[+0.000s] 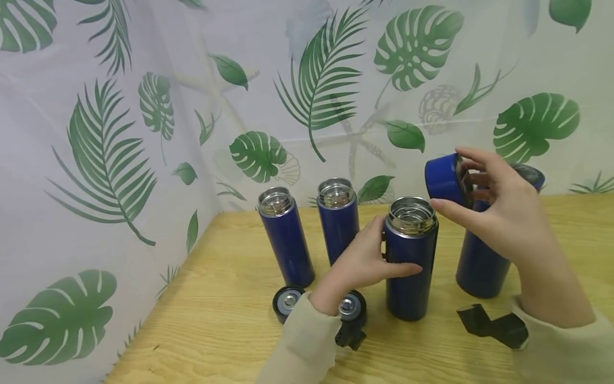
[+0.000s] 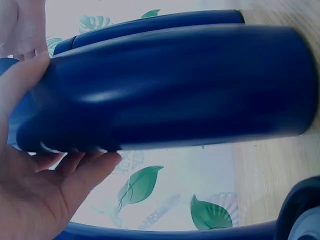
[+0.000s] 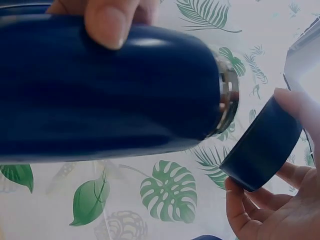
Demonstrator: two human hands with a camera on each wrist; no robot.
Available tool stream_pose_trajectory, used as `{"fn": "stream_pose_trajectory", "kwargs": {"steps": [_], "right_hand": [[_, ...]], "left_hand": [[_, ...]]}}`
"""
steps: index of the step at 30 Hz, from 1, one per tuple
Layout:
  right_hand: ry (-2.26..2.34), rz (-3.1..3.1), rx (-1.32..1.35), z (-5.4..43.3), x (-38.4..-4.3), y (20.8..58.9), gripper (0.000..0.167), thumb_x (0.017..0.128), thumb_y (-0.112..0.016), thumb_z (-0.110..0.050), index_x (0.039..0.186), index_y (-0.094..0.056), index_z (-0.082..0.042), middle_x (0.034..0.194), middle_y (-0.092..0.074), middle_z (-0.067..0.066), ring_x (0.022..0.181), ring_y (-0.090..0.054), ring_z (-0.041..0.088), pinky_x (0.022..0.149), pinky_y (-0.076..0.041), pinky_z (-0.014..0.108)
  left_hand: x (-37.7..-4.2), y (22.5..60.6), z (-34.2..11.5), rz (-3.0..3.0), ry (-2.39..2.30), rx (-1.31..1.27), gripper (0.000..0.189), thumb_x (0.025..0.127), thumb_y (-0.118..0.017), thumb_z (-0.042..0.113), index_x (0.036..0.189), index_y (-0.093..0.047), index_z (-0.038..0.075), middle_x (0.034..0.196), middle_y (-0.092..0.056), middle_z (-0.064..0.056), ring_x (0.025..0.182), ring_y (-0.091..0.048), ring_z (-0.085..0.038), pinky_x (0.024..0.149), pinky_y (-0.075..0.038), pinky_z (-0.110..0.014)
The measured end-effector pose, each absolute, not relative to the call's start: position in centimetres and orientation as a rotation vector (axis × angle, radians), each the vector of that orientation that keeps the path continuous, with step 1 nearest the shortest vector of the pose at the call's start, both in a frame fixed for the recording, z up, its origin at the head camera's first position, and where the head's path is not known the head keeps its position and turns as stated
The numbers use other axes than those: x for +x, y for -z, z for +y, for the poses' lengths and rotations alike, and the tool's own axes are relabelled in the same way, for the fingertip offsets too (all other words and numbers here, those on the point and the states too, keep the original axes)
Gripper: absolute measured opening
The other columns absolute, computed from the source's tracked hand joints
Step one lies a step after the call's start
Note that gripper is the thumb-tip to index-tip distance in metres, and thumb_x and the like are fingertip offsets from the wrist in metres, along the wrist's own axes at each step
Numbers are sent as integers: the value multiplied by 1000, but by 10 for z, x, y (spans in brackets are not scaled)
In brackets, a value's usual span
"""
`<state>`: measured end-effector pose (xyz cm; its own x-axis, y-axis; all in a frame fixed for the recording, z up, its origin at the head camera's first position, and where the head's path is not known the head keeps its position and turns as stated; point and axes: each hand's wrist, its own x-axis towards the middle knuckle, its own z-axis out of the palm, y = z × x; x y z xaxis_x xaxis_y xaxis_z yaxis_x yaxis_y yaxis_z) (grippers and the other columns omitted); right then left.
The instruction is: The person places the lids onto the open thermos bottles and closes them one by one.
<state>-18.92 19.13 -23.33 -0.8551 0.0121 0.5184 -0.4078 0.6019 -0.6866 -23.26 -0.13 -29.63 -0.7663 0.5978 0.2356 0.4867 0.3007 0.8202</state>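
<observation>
A dark blue flask (image 1: 410,288) with a bare steel neck stands upright on the table. My left hand (image 1: 362,258) grips its upper body, thumb across the front; in the left wrist view that thumb and the fingers lie on opposite sides of the flask (image 2: 175,90). Just above and right of the open mouth, my right hand (image 1: 515,213) holds a blue lid (image 1: 441,180) by its rim. The lid is tilted and apart from the steel neck (image 3: 229,95), as the right wrist view confirms. The lid's inside is mostly hidden by the fingers.
Two more lidless blue flasks (image 1: 288,242) (image 1: 337,226) stand to the left. A further flask (image 1: 482,266) stands behind my right hand, its top dark. Two upturned black lids (image 1: 287,302) (image 1: 352,309) lie near my left forearm. A black folded piece (image 1: 494,326) lies by the right sleeve.
</observation>
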Motion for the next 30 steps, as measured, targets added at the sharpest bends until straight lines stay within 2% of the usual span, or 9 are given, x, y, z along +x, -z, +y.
{"fn": "stream_pose_trajectory", "kwargs": {"steps": [2,3,19,27,30], "right_hand": [[-1177,-2348,318,189,-189,232,76,73,-74,-20,137,-32,-17,123,-41,23,99,-45,41,79,-37,51],[-1183,-2346,323,188,-189,232,76,73,-74,-20,136,-31,-16,123,-41,23,100,-45,42,78,-35,56],[-1176,-2361,366,185,-191,232,70,71,-75,-19,129,-36,-8,126,-41,17,107,-43,39,82,-35,53],[-1125,-2410,403,185,-191,234,70,72,-75,-22,129,-37,-9,121,-46,23,101,-46,46,73,-39,56],[-1115,-2419,407,185,-191,235,69,71,-75,-23,128,-40,-11,120,-47,23,101,-46,46,73,-39,58]], "left_hand": [[-233,294,-2,2424,-1461,1057,75,70,-76,20,131,-32,18,118,-46,7,103,-48,-5,77,-44,-20],[-233,294,-3,2418,-1458,1069,75,70,-76,20,131,-32,18,118,-46,7,103,-48,-4,78,-44,-20],[-232,290,-2,2372,-1468,1096,72,71,-75,15,130,-33,16,117,-45,4,103,-48,-5,79,-43,-20],[-235,295,-1,2335,-1480,1074,74,72,-74,17,132,-30,19,119,-44,5,104,-47,-5,78,-44,-21],[-236,296,0,2338,-1474,1081,75,72,-74,17,132,-29,19,119,-44,5,103,-47,-5,78,-44,-21]]}}
